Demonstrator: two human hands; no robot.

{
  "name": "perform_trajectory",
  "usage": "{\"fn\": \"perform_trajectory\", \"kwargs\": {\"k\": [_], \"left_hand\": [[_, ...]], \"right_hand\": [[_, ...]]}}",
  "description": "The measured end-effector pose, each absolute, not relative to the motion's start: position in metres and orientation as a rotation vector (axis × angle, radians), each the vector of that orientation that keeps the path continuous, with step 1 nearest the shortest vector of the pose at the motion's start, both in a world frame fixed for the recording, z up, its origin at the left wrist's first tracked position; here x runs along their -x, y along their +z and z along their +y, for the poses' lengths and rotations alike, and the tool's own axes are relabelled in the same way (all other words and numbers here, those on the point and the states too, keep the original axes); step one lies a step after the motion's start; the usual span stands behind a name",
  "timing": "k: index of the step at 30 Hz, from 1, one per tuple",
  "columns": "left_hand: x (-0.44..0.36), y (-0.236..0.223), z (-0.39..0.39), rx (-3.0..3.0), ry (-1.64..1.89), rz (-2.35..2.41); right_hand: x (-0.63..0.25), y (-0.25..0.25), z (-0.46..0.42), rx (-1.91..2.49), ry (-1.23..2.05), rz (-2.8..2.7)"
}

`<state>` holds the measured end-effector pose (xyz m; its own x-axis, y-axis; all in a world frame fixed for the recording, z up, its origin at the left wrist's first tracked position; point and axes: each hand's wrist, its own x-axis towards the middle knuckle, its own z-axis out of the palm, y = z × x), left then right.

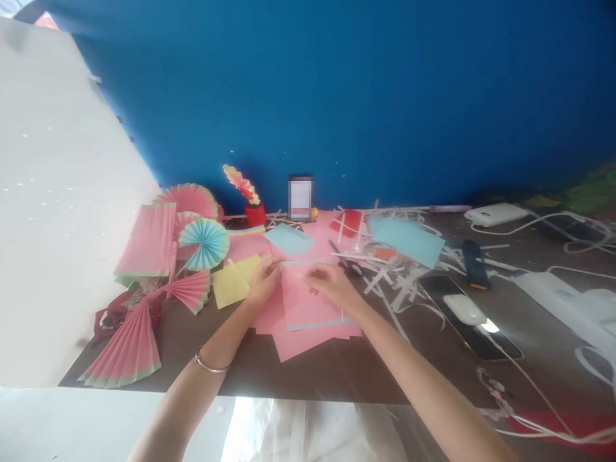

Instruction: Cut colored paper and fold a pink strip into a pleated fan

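Note:
A pink paper sheet (308, 305) with pale blue strips along its top and bottom edges lies on a stack of other pink sheets (283, 346). At the sheet's upper left corner, my left hand (264, 280) has its fingers pinched together on the edge. My right hand (331, 284) is over the upper right of the sheet, fingers curled and pressed together. Whatever those fingertips hold is too small and blurred to make out. Yellow paper (231, 282) lies left of my left hand, and a light blue piece of paper (289, 239) lies just beyond the sheet.
Folded paper fans (205, 242) crowd the left side. A red pot (255, 214) and an upright phone (301, 199) stand at the back. White paper strips (399, 282), scissors (351, 266) and blue paper (409, 240) lie to the right, beside a phone (469, 317) and cables.

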<state>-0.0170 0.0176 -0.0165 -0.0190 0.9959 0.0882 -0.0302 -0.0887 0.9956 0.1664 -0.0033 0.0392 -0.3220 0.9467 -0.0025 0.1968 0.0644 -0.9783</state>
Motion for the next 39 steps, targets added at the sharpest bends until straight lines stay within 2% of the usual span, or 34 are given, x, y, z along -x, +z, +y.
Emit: {"fn": "perform_trajectory", "kwargs": {"k": [19, 39], "left_hand": [[0.014, -0.016, 0.015, -1.304, 1.142, 1.024], [0.012, -0.013, 0.013, -1.358, 1.121, 1.018]], "right_hand": [[-0.154, 0.025, 0.014, 1.265, 1.209, -1.677], [-0.153, 0.025, 0.015, 1.305, 1.177, -1.69]]}}
